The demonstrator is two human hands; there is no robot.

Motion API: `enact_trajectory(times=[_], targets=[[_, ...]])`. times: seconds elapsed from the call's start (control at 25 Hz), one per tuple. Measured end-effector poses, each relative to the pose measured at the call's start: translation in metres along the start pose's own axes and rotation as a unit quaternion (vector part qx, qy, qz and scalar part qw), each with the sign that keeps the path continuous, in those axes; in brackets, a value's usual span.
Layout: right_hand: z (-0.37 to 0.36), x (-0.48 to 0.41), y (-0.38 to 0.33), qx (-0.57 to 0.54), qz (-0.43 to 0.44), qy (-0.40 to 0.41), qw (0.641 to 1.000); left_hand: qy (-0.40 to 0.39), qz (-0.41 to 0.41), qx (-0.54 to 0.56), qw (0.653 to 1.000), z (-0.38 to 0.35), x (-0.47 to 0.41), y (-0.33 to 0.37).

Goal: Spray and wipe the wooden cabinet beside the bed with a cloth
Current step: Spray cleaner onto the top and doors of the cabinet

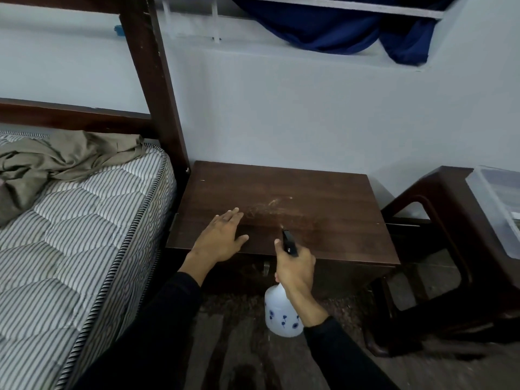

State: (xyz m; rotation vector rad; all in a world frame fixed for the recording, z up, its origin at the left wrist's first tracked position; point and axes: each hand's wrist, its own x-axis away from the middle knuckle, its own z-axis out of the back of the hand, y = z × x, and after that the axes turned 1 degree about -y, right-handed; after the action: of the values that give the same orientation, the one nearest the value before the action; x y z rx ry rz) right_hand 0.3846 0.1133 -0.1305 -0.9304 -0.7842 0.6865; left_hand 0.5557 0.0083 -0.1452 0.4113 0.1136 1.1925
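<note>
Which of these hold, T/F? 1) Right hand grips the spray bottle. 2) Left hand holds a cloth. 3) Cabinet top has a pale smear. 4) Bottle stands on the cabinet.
1) True: the right hand grips the spray bottle.
2) False: the left hand is open and empty, flat over the cabinet.
3) True: a pale smear shows near the top's middle.
4) False: the bottle is held in the air, in front of the cabinet.

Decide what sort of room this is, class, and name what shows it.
Most likely a bedroom: a striped quilted mattress on a dark wooden bed frame, a brown wooden bedside cabinet next to it, and a dark blue curtain above.
</note>
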Motion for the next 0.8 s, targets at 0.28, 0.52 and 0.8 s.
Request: enact_trajectory(times=[0.28,0.52,0.8], targets=[[0.006,0.012,0.012,0.0,-0.063,-0.097,0.993,-0.014,-0.005,-0.016,1.0,-0.005,0.007,0.005],[-0.008,0.028,0.022,0.022,-0.071,-0.13,0.989,-0.026,0.011,-0.015,0.999,-0.006,0.026,-0.009],[0.007,0.029,0.042,0.005,-0.056,-0.019,0.998,-0.023,0.002,-0.004,1.0,0.002,0.036,-0.017]])
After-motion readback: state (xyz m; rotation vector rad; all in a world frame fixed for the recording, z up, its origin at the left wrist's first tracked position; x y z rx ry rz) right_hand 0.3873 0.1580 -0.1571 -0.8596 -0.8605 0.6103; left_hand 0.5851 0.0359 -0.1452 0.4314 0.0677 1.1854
